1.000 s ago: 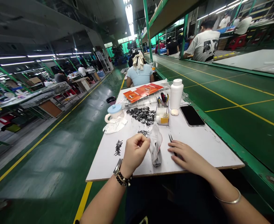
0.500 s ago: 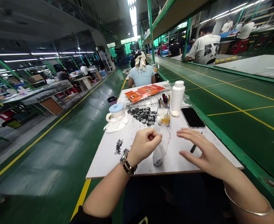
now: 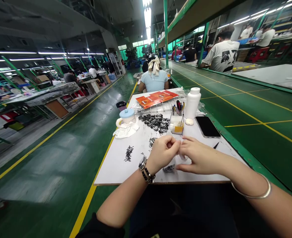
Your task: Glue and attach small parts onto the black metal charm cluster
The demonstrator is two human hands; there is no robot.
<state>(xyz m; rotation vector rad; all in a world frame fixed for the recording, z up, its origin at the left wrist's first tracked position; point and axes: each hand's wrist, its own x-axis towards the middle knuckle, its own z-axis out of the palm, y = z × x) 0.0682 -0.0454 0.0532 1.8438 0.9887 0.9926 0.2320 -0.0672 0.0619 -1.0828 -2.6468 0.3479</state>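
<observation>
My left hand [image 3: 163, 152] is closed in a pinch on the top of a small clear plastic bag [image 3: 170, 168] that holds dark small parts. My right hand [image 3: 198, 157] has come against it and its fingertips touch the bag's top too, the other fingers stretched out. Most of the bag is hidden behind both hands; only its lower end shows over the white work board [image 3: 116, 165]. Black tweezers [image 3: 216, 145] lie on the board to the right of my right hand.
On the board are a pile of black parts [image 3: 156, 121], a small heap [image 3: 128, 153] at left, a blue-lidded mug [image 3: 126, 116] on a cloth, a pen holder [image 3: 177, 119], a white bottle [image 3: 193, 102], a phone [image 3: 207, 126] and orange packets [image 3: 158, 97]. A person [image 3: 154, 76] sits ahead.
My right hand let go of the tweezers, which slid right, then swung left to meet my left hand at the bag. The bag has dropped lower behind my hands.
</observation>
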